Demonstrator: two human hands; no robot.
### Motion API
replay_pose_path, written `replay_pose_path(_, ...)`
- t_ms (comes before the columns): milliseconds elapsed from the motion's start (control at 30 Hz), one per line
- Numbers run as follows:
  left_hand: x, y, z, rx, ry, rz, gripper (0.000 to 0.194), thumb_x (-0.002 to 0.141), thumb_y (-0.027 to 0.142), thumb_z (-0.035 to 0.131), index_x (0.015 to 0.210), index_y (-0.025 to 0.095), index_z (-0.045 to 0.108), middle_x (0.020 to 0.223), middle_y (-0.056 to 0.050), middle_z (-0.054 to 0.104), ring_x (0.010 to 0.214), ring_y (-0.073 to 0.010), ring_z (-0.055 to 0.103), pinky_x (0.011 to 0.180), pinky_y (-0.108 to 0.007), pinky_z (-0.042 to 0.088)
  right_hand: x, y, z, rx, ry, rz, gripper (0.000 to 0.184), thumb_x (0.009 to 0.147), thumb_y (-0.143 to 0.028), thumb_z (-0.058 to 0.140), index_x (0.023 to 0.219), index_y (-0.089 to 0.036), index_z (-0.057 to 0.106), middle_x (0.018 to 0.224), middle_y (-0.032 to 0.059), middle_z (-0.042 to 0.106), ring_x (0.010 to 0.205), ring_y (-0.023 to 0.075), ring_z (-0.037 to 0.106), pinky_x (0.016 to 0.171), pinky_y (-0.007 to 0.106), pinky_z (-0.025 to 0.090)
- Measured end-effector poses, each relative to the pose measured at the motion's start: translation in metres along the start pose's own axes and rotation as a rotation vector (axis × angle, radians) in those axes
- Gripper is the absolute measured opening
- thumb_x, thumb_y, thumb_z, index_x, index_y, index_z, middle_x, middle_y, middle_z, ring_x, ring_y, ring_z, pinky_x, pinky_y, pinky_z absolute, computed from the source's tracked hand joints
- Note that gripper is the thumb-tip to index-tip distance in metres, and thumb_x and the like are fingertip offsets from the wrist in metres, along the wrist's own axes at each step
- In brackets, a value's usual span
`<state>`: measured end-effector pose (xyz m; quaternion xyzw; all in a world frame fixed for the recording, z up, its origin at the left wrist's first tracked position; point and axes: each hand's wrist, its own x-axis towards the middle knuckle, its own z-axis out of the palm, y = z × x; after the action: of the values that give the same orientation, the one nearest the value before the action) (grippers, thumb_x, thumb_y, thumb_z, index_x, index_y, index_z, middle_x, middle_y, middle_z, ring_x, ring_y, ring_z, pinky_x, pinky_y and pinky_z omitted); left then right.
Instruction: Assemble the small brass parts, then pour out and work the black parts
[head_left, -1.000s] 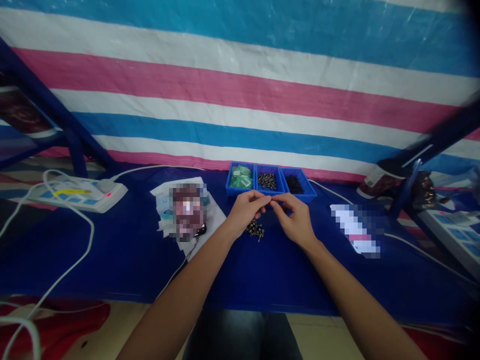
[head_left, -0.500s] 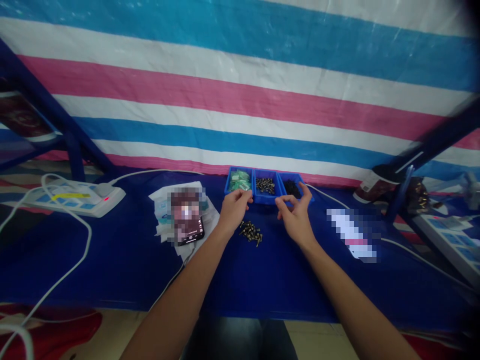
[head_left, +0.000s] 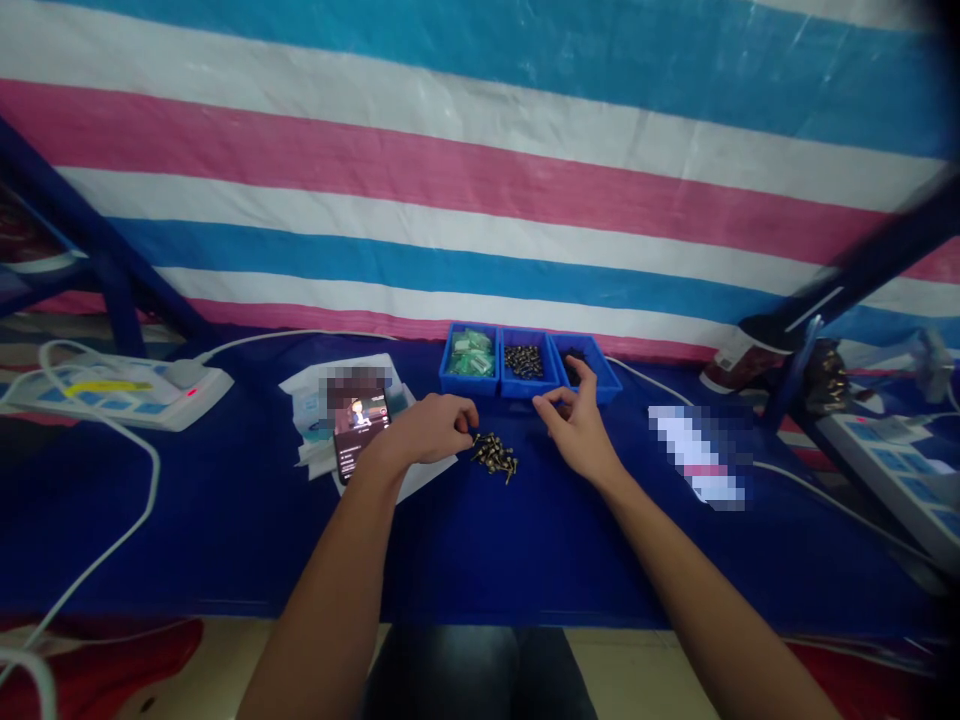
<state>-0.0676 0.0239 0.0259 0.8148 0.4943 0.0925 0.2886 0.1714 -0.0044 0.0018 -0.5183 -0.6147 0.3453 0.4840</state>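
a striped tarpaulin [head_left: 480, 180] in blue, white and pink fills the top of the view, behind a bench covered in dark blue cloth [head_left: 225, 540]. dark blue metal frame bars [head_left: 862, 265] cross the view at ten and two o'clock. the person's knees in dark jeans [head_left: 480, 680] show below the bench edge at six o'clock.

a white power strip [head_left: 127, 395] with a white cable [head_left: 127, 505] lies at nine o'clock, and a second power strip [head_left: 885, 470] sits at four o'clock. nearer the middle, a phone [head_left: 360, 435] rests on white papers [head_left: 427, 478], and a pixelated flat item [head_left: 697, 455] lies at three o'clock.

at twelve o'clock stands a blue three-compartment tray [head_left: 521, 392]: green bags [head_left: 471, 353] on the left, dark screws [head_left: 523, 361] in the middle, small black parts [head_left: 574, 365] on the right.

a loose pile of dark-and-brass screws [head_left: 495, 458] lies on the cloth just below the tray, between the hands. the two hands are apart. the left hand [head_left: 429, 428] is curled, its fingers just beside the pile at nine o'clock; i cannot tell whether they pinch anything. the right hand [head_left: 577, 430] is open, thumb and forefinger spread, holding nothing visible, with one finger raised in front of the tray's right compartment.
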Motion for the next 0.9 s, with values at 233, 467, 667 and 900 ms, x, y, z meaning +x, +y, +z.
replay_pose_path(233, 0.004, 0.004, 0.012, -0.049, 0.028, 0.060, 0.016, 0.065, 0.020, 0.059, 0.077, 0.022, 0.071, 0.076, -0.002, 0.070, 0.065, -0.0163, 0.061, 0.060, -0.027, 0.039, -0.002, 0.000, 0.000, -0.032, -0.037, -0.027, 0.072, 0.088, -0.039, 0.060, 0.147, -0.026, 0.020, 0.081, 0.0017, 0.061, 0.057, 0.0153, 0.052, 0.053, 0.032, 0.046)
replay_pose_path(467, 0.007, 0.004, 0.014, -0.198, 0.264, 0.119, 0.011, 0.065, 0.016, 0.062, 0.070, 0.022, 0.070, 0.066, -0.003, 0.068, 0.058, -0.0166, 0.058, 0.055, -0.027, 0.036, -0.001, -0.002, -0.002, -0.073, -0.068, -0.042, 0.060, 0.089, -0.039, 0.059, 0.142, -0.024, 0.034, 0.074, -0.0006, 0.060, 0.056, 0.0153, 0.052, 0.054, 0.031, 0.045)
replay_pose_path(667, 0.009, 0.031, 0.012, -0.308, 0.444, 0.137, 0.006, 0.076, 0.020, 0.061, 0.075, 0.020, 0.066, 0.071, -0.003, 0.068, 0.064, -0.0161, 0.059, 0.061, -0.029, 0.040, -0.004, -0.010, 0.002, -0.122, -0.212, -0.081, 0.035, 0.089, -0.038, 0.058, 0.120, -0.021, 0.059, 0.080, -0.0001, 0.060, 0.058, 0.0121, 0.053, 0.056, 0.027, 0.043)
replay_pose_path(900, 0.018, 0.044, 0.029, -0.631, 0.414, 0.135, 0.009, 0.080, 0.024, 0.061, 0.076, 0.017, 0.060, 0.080, -0.005, 0.068, 0.073, -0.0158, 0.064, 0.068, -0.029, 0.047, -0.006, -0.013, 0.002, -0.163, -0.124, -0.173, 0.025, 0.088, -0.036, 0.060, 0.106, -0.020, 0.067, 0.083, 0.0024, 0.064, 0.058, 0.0126, 0.054, 0.053, 0.026, 0.041)
